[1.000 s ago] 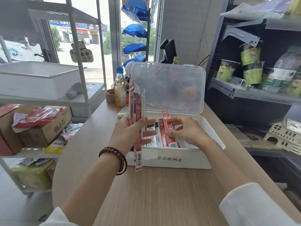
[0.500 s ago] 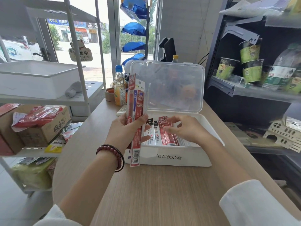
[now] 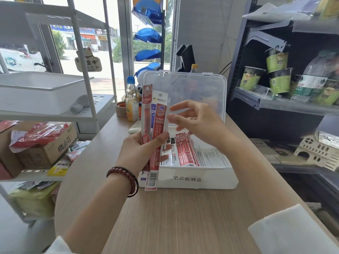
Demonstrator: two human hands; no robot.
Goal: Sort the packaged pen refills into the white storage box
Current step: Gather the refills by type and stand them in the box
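The left hand [image 3: 136,153] grips a fan of packaged pen refills [image 3: 156,116], thumb across the front and fingers curled behind. It holds them upright, with their long axis running from the barcode ends at the bottom to the hang-hole tabs at the top. The right hand [image 3: 200,121] is empty, its fingers loose and slightly spread. Its fingertips [image 3: 171,117] reach the right edge of the fan, though I cannot tell whether they touch it.

The coming move likely turns on this: the packs stand nearly vertical, just in front of the left end of the white storage box [image 3: 201,179], while the rows inside lie front to back, tilted up towards the hinge. A pack drawn out by the right hand, the nearer one to the open slots, would have to tip back to match them.

The packs are thin, glossy sleeves, flat and narrow, mostly red with one white-topped. In the box, the filed refills [image 3: 185,151] sit packed on edge, red beside black-and-white, with clear sleeves to the right. The box is matte white plastic with printed characters on its front, and its translucent lid [image 3: 185,92] stands open. It rests on a wood-grain counter [image 3: 174,220].
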